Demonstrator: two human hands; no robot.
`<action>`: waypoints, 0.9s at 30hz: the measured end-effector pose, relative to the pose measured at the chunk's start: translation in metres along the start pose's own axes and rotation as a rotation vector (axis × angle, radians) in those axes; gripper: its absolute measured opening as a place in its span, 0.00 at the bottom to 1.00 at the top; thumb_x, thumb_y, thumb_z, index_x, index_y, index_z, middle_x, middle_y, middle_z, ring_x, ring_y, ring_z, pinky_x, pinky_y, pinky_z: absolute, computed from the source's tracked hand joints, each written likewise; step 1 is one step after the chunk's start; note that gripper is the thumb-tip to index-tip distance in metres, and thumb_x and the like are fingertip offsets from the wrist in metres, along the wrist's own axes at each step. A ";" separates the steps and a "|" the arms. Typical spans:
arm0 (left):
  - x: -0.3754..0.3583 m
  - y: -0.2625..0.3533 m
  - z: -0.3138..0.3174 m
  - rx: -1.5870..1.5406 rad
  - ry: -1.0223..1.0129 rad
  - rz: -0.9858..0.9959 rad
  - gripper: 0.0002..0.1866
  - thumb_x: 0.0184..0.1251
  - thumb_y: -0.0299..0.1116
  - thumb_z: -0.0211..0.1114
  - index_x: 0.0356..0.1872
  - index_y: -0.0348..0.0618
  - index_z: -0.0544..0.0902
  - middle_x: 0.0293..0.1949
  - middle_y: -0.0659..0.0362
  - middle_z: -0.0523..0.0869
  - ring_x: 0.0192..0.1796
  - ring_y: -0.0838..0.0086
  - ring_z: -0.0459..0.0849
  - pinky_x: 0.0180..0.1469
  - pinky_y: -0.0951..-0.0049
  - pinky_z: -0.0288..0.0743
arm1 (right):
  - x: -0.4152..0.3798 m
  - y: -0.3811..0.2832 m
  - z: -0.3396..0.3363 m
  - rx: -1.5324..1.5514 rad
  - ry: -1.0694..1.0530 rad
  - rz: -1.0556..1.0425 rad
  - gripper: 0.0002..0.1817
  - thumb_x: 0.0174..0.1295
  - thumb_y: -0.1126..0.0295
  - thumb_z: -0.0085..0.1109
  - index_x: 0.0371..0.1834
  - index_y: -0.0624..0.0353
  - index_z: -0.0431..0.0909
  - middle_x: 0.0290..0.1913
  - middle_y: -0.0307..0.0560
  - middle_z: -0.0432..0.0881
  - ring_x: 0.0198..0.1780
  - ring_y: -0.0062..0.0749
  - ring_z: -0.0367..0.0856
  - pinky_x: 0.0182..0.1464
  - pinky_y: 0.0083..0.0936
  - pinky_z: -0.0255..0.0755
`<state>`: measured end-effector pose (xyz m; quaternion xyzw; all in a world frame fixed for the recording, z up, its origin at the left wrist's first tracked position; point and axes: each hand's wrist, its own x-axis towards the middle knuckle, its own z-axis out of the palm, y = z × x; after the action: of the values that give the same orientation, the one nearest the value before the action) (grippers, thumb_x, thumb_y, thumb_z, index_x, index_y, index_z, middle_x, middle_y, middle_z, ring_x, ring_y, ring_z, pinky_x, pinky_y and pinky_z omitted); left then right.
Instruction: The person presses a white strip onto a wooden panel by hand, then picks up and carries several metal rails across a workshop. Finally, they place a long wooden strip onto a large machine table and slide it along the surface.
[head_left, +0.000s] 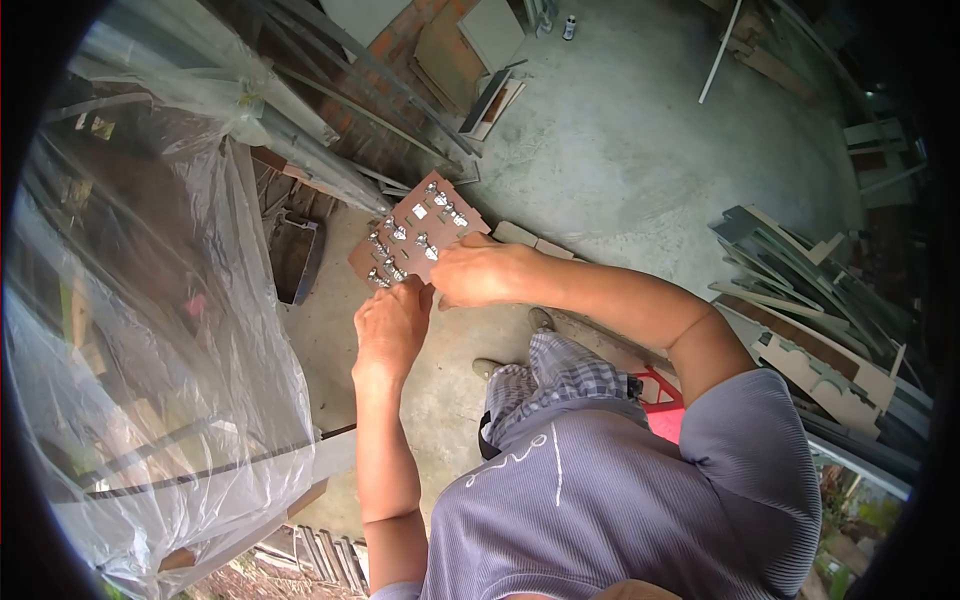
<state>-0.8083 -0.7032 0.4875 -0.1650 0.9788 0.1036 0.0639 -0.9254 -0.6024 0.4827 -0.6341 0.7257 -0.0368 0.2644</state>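
A flat brown board (408, 215) with slots and several shiny metal fittings on its face is held up in front of me, tilted. My left hand (393, 322) is closed on its lower edge, near the bottom fittings. At the board's lower right corner is my right hand (478, 270), its fingers curled round the edge. The two hands almost touch. Some fingertips are hidden behind the board or by the hands themselves.
Clear plastic sheeting (170, 320) hangs at the left. Behind it stands a dark container (296, 258) on the floor. Stacked panels and strips (800, 300) lie at the right. A small bottle (569, 28) stands at the top. Boards (455, 60) lean against a brick wall.
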 end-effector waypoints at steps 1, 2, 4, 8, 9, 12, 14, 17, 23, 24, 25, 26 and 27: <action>-0.001 0.000 0.004 -0.031 -0.060 -0.045 0.13 0.65 0.39 0.54 0.31 0.42 0.81 0.27 0.47 0.83 0.34 0.53 0.83 0.38 0.58 0.75 | 0.002 0.003 0.009 0.027 -0.020 0.003 0.19 0.57 0.57 0.59 0.30 0.67 0.81 0.31 0.57 0.82 0.40 0.46 0.82 0.42 0.39 0.74; -0.002 0.000 0.010 -0.064 -0.120 -0.090 0.13 0.65 0.39 0.53 0.33 0.43 0.82 0.29 0.47 0.84 0.36 0.52 0.83 0.41 0.56 0.75 | 0.002 0.005 0.016 0.026 -0.021 -0.007 0.19 0.57 0.57 0.59 0.30 0.67 0.81 0.31 0.57 0.82 0.40 0.46 0.82 0.42 0.39 0.74; -0.012 -0.003 0.030 -0.063 -0.122 -0.116 0.14 0.65 0.42 0.53 0.33 0.44 0.83 0.30 0.47 0.84 0.36 0.53 0.83 0.40 0.56 0.75 | -0.003 0.009 0.032 0.129 -0.030 0.023 0.19 0.58 0.57 0.58 0.29 0.67 0.81 0.31 0.59 0.82 0.41 0.49 0.82 0.43 0.41 0.73; -0.050 -0.023 0.081 -0.127 -0.267 -0.198 0.17 0.66 0.46 0.54 0.32 0.42 0.82 0.28 0.47 0.84 0.35 0.52 0.83 0.39 0.56 0.76 | -0.013 0.034 0.066 0.191 -0.236 0.139 0.20 0.58 0.56 0.59 0.36 0.66 0.81 0.42 0.59 0.81 0.50 0.49 0.79 0.51 0.37 0.71; -0.056 -0.029 0.091 -0.165 -0.299 -0.210 0.19 0.65 0.48 0.55 0.31 0.42 0.82 0.27 0.46 0.83 0.33 0.51 0.83 0.37 0.56 0.76 | -0.019 0.044 0.072 0.198 -0.209 0.166 0.20 0.58 0.55 0.58 0.35 0.67 0.81 0.40 0.58 0.82 0.48 0.49 0.79 0.50 0.38 0.72; -0.060 -0.039 0.096 -0.186 -0.365 -0.311 0.20 0.65 0.49 0.55 0.31 0.42 0.82 0.27 0.46 0.83 0.34 0.51 0.83 0.38 0.56 0.76 | -0.034 0.069 0.073 0.197 -0.200 0.228 0.21 0.58 0.55 0.58 0.33 0.67 0.81 0.38 0.58 0.82 0.45 0.50 0.80 0.48 0.40 0.72; -0.045 -0.030 0.073 -0.212 -0.358 -0.384 0.20 0.65 0.49 0.55 0.29 0.40 0.82 0.26 0.46 0.83 0.34 0.50 0.83 0.38 0.56 0.76 | -0.041 0.087 0.064 0.192 -0.154 0.282 0.20 0.58 0.54 0.58 0.33 0.65 0.81 0.38 0.61 0.81 0.46 0.51 0.80 0.47 0.40 0.72; -0.021 -0.018 0.052 -0.203 -0.212 -0.417 0.21 0.66 0.48 0.54 0.27 0.39 0.81 0.25 0.46 0.82 0.33 0.50 0.82 0.37 0.56 0.75 | -0.045 0.109 0.037 0.167 -0.138 0.285 0.19 0.59 0.55 0.57 0.32 0.64 0.81 0.36 0.61 0.81 0.46 0.52 0.79 0.48 0.40 0.72; 0.003 0.010 0.046 -0.257 -0.114 -0.408 0.22 0.67 0.47 0.53 0.25 0.38 0.80 0.24 0.46 0.82 0.32 0.50 0.82 0.36 0.56 0.74 | -0.066 0.139 0.007 0.210 0.004 0.382 0.18 0.62 0.56 0.53 0.34 0.62 0.81 0.29 0.55 0.81 0.36 0.50 0.80 0.43 0.39 0.70; 0.004 0.010 0.052 -0.260 -0.135 -0.423 0.22 0.67 0.48 0.53 0.25 0.38 0.80 0.23 0.46 0.82 0.32 0.50 0.82 0.36 0.56 0.74 | -0.071 0.144 0.008 0.207 0.004 0.381 0.18 0.62 0.56 0.53 0.34 0.62 0.81 0.29 0.55 0.81 0.36 0.50 0.80 0.43 0.39 0.70; 0.004 0.011 0.059 -0.263 -0.157 -0.436 0.22 0.68 0.48 0.53 0.25 0.38 0.80 0.23 0.46 0.82 0.32 0.50 0.82 0.36 0.56 0.74 | -0.077 0.148 0.010 0.220 0.007 0.392 0.18 0.62 0.56 0.53 0.34 0.62 0.81 0.29 0.56 0.81 0.36 0.50 0.80 0.43 0.39 0.70; 0.004 0.010 0.064 -0.264 -0.155 -0.434 0.22 0.68 0.48 0.53 0.25 0.38 0.80 0.23 0.46 0.82 0.32 0.50 0.82 0.36 0.56 0.74 | -0.081 0.153 0.012 0.233 0.011 0.405 0.19 0.62 0.55 0.53 0.34 0.62 0.81 0.29 0.56 0.81 0.36 0.50 0.80 0.42 0.39 0.70; 0.004 0.009 0.070 -0.258 -0.177 -0.443 0.22 0.67 0.48 0.53 0.26 0.38 0.80 0.23 0.46 0.82 0.32 0.49 0.82 0.36 0.56 0.74 | -0.084 0.160 0.015 0.231 0.015 0.408 0.19 0.62 0.55 0.53 0.34 0.62 0.81 0.29 0.56 0.81 0.36 0.50 0.80 0.42 0.39 0.70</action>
<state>-0.8088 -0.6807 0.4202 -0.3722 0.8881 0.2250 0.1489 -1.0585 -0.4887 0.4363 -0.4398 0.8316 -0.0700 0.3318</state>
